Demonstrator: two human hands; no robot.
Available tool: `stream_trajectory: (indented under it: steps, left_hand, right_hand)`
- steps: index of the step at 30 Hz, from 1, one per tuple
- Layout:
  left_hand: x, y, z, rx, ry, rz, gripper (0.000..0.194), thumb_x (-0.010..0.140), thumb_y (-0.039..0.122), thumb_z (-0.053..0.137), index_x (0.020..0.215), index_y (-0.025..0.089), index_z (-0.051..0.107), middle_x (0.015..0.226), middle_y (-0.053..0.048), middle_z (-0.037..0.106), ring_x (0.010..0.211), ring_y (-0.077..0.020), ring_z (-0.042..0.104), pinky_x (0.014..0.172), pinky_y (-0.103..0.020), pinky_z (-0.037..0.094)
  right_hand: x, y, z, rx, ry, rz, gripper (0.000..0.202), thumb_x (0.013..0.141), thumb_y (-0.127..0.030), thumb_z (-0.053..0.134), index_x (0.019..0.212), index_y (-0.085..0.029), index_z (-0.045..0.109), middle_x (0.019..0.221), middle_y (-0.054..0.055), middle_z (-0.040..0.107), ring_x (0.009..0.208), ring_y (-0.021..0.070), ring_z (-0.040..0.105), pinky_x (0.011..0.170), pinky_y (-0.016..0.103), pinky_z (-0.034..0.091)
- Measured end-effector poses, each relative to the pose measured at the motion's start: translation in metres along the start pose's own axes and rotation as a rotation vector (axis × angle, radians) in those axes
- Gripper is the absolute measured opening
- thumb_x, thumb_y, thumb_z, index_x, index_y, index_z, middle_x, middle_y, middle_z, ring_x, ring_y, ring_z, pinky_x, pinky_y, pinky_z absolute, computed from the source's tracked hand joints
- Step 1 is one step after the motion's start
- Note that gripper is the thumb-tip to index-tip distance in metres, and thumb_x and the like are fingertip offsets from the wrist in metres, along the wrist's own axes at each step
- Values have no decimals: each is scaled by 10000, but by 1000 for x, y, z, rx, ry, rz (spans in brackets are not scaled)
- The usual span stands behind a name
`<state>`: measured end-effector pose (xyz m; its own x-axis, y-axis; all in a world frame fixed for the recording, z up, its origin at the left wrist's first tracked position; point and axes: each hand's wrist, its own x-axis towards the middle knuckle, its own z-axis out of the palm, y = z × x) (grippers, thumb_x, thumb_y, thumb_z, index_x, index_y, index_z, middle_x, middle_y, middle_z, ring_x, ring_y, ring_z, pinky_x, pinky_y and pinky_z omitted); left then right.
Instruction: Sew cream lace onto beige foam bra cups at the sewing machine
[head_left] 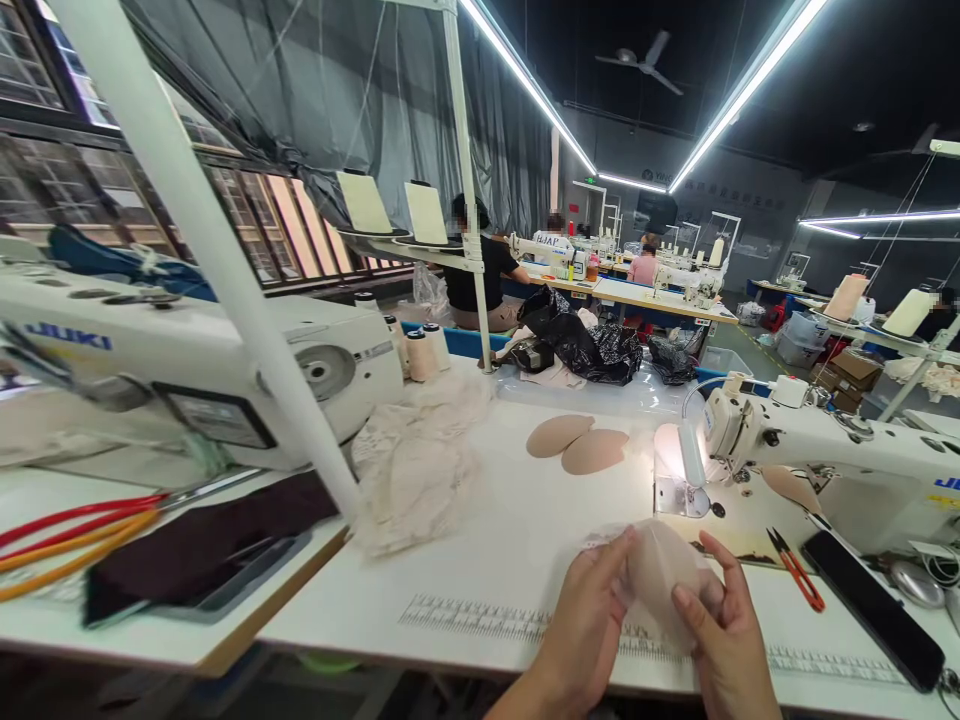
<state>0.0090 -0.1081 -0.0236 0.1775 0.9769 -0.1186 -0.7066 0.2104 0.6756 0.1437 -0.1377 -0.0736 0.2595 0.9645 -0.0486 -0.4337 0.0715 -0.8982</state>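
Between my two hands is a beige bra cup [664, 575] with thin, pale sheer fabric along its upper left. My left hand [589, 610] pinches its left side, thumb on top. On the right side, my right hand [724, 610] has its thumb pressed on the cup, with the index finger raised apart. Both hands are just above the table's front edge, over a printed ruler strip [480, 612]. Two flat beige cup pieces [559, 436] lie beyond them, near the lit needle area of a white sewing machine [840, 450].
Right of my hands lie red-handled thread snips [799, 572] and a black phone [874, 605]. Crumpled cream lace fabric [420, 460] covers the table's left part. Another sewing machine [187, 370] stands at left behind a white pole [217, 270]. Black plastic bags [577, 335] sit at the back.
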Motion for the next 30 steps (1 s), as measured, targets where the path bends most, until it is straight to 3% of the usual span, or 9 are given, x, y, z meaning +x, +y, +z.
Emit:
stream_trajectory:
  steps: [3, 7, 12, 17, 20, 25, 30]
  left_hand:
    - [-1, 1, 4, 62, -44, 3, 409, 756, 449, 900, 977, 114, 820, 952, -122, 789, 973, -288, 709, 855, -345, 562]
    - [-1, 0, 5, 59, -81, -3, 414, 781, 472, 875, 953, 99, 820, 933, -137, 791, 954, -300, 718, 853, -367, 566]
    - [1, 1, 6, 12, -72, -24, 360, 765, 417, 877, 917, 96, 817, 953, -144, 791, 985, -310, 714, 854, -355, 565]
    - [4, 0, 11, 34, -50, -36, 425, 741, 442, 912, 988, 112, 809, 990, -134, 790, 996, -297, 709, 858, -337, 553]
    - [4, -1, 13, 59, -28, -6, 460, 720, 475, 927, 972, 112, 800, 969, -129, 787, 994, -295, 705, 859, -334, 545]
    - [2, 0, 14, 42, -54, -46, 468, 725, 500, 921, 956, 118, 783, 929, -120, 776, 969, -293, 707, 856, -346, 537]
    - [4, 2, 15, 20, -50, -51, 445, 703, 482, 932, 913, 128, 762, 922, -100, 765, 970, -275, 697, 829, -314, 529]
  right_hand:
    - [0, 1, -1, 14, 6, 0, 984, 704, -484, 934, 1513, -263, 420, 1028, 64, 789, 926, 272, 748, 822, 386, 595]
    - [0, 2, -2, 9, -3, 12, 982, 722, -496, 925, 1527, -277, 408, 1055, 62, 792, 930, 263, 748, 825, 374, 596]
    - [5, 7, -9, -17, -2, -11, 1000, 714, -488, 934, 1530, -280, 396, 1111, 80, 792, 1002, 279, 746, 888, 397, 588]
    - [11, 8, -16, -23, -30, 18, 1094, 674, -456, 966, 1548, -290, 331, 1167, 107, 779, 1038, 302, 746, 925, 434, 579]
    - [8, 5, -13, -12, 4, -18, 1030, 708, -483, 940, 1538, -292, 360, 1117, 82, 783, 995, 282, 746, 895, 408, 578]
    - [2, 0, -8, -22, 13, -17, 970, 741, -503, 917, 1526, -288, 388, 858, -15, 750, 845, 230, 726, 806, 344, 568]
    - [2, 1, -9, -27, 16, -46, 968, 737, -493, 926, 1516, -278, 392, 930, -4, 763, 865, 211, 721, 843, 331, 554]
